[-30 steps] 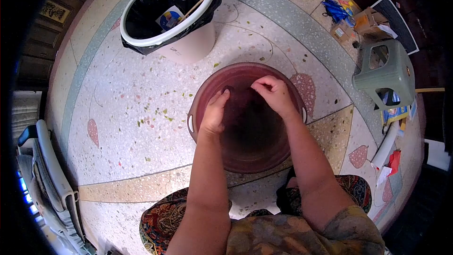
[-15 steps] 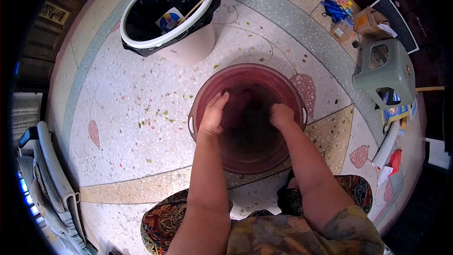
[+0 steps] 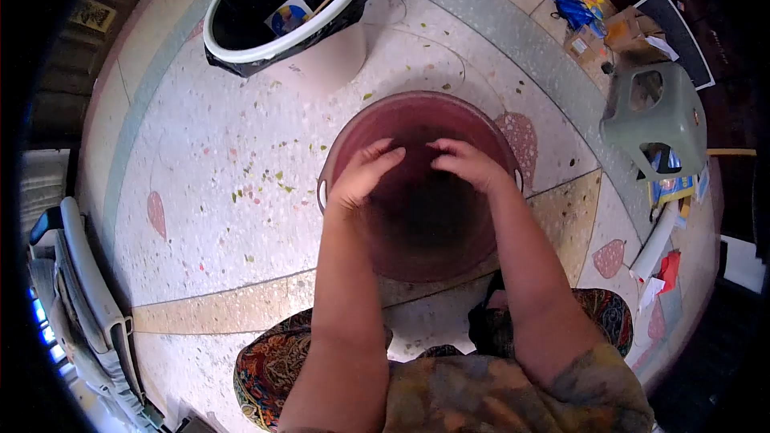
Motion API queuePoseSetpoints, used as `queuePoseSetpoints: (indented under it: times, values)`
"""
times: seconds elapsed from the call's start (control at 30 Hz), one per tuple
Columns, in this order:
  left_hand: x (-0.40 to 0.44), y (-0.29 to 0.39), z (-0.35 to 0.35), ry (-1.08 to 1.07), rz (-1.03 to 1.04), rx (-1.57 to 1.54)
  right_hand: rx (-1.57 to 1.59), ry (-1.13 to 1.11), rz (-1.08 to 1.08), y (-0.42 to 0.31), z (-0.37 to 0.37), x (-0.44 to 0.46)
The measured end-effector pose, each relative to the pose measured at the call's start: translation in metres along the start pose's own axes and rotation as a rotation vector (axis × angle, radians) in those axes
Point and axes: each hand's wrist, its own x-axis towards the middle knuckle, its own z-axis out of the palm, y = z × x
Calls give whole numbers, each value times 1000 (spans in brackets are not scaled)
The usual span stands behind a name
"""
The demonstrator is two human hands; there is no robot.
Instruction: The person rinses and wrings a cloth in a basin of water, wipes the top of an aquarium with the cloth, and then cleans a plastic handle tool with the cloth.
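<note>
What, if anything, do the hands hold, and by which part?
It cannot be told: the left hand and right hand are over the basin; its dark inside could hide something small.

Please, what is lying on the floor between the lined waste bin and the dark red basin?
Between the bin and the basin, the head view shows floor with some small green bits.
</note>
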Motion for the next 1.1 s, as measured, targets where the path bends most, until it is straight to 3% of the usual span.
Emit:
queuePoseSetpoints:
  times: [0.03,0.1,0.17,0.23,0.37,0.43,0.53,0.57,0.63,0.7,0.8,0.93,1.1]
  values:
    - [-1,0,-3,3,-5,-4,1,-3,6,-1,-1,-1]
    - [-2,0,-11,46,169,297,7,75,-41,-2,-6,0]
    - [0,-5,-14,65,161,359,50,130,-84,-2,-9,4]
    - [-5,-1,-5,65,100,738,334,158,-89,-13,-5,2]
    - [9,-39,-19,-14,164,826,581,124,-136,-43,8,-12]
    - [6,-44,-17,1,141,830,611,134,-169,-57,11,-19]
    - [6,-55,-20,89,266,955,694,135,-231,-71,8,-25]
    - [4,-56,-21,114,245,903,751,129,-261,-73,5,-27]
    - [1,-58,-24,139,227,850,574,185,-534,-63,-3,-25]
    - [1,-62,-32,223,61,477,809,101,-351,-61,-28,-16]
    - [-1,-63,-36,252,62,208,897,134,-285,-53,-42,-16]
    - [-4,-54,-28,334,63,97,1024,324,-137,-46,-51,-13]
    - [-1,-47,-37,278,16,-146,1048,314,-119,-34,-62,-12]
